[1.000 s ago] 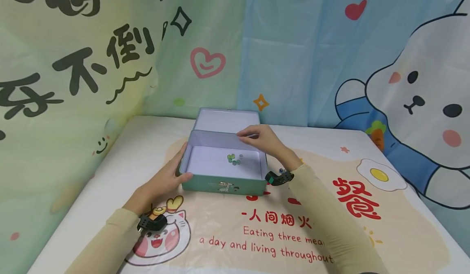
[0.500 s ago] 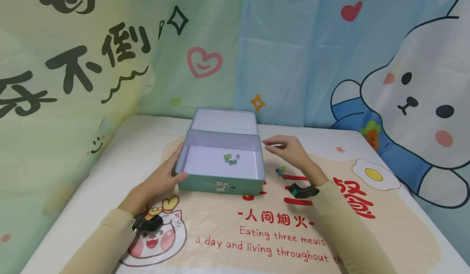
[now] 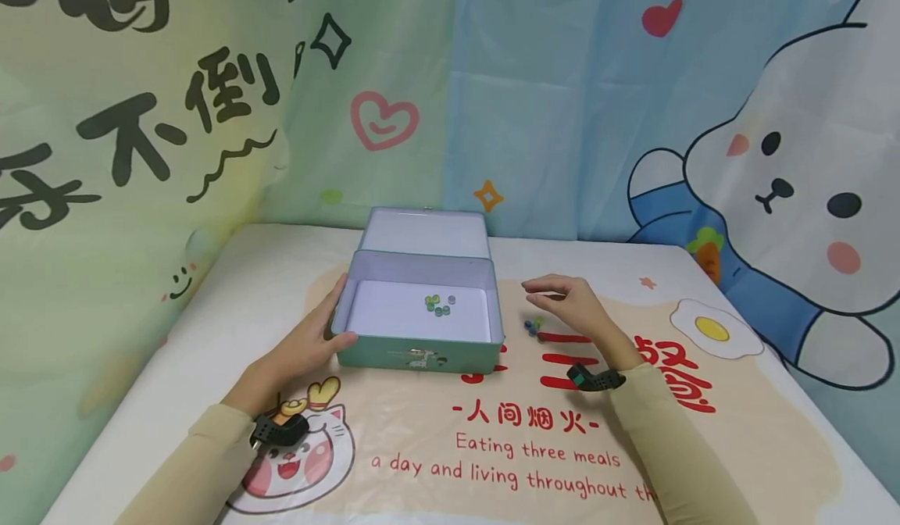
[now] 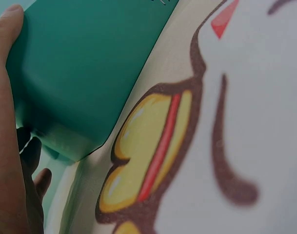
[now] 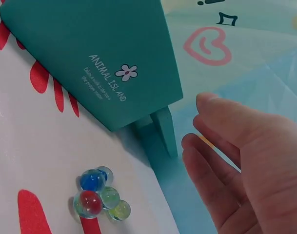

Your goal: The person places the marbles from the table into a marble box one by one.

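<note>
A green tin box (image 3: 394,353) with a pale inside stands on the table, its lid (image 3: 425,232) swung back behind it. My left hand (image 3: 305,349) holds the box's left side, thumb at the front corner and fingers along the side wall. Several glass marbles (image 3: 436,301) lie on the box floor. Right of the box, a small cluster of glass marbles (image 5: 92,181) rests on the table; blue, red, green and yellow show inside the glass. Above and just right of that cluster is my right hand (image 3: 576,306), fingers loosely bent, with nothing between thumb and fingertips.
A printed cloth (image 3: 534,462) with red lettering and a cat picture covers the table. Behind the table's far edge hangs a cartoon curtain (image 3: 520,103). A black band with a small device (image 3: 594,378) sits on each wrist.
My right hand has moved from over the box's inside to the right, out past its wall, and slightly lower. The left hand keeps its hold on the box. The view shifts slightly.
</note>
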{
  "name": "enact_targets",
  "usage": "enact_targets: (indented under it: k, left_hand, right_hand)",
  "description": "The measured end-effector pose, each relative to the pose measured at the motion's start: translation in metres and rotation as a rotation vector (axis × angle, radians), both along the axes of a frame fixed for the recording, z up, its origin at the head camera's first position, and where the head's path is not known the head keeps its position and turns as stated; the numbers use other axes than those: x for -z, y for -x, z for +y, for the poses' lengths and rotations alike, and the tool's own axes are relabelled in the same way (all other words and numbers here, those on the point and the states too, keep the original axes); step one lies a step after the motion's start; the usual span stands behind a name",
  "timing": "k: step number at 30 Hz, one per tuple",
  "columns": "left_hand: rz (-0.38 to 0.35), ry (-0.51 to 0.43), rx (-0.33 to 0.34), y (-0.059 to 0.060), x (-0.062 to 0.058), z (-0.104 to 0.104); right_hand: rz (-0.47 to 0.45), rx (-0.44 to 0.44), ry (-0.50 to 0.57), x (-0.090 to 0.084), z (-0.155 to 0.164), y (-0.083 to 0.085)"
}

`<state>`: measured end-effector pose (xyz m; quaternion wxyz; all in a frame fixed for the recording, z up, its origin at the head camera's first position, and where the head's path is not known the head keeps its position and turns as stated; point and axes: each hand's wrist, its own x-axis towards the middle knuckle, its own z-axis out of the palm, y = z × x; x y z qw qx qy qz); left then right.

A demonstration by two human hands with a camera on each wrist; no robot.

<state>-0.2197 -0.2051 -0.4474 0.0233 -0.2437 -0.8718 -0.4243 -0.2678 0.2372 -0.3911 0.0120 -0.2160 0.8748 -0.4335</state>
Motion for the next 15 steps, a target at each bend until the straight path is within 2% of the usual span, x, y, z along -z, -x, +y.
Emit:
enact_targets:
  k: [5,9,15]
  left_hand:
    - [-0.001,0.006,-0.005,-0.002,-0.001,0.0]
    - [-0.009,0.001,-0.007,-0.001,-0.002,0.001]
    - [-0.01,0.005,-0.009,0.001,0.001,0.0]
  right_hand:
    - [0.005,0.001,-0.009,0.007,0.005,0.005]
    - [0.006,0.009,-0.033,0.025,0.015,0.018]
    - [-0.055,0.043,-0.079,0.04,0.028,0.024]
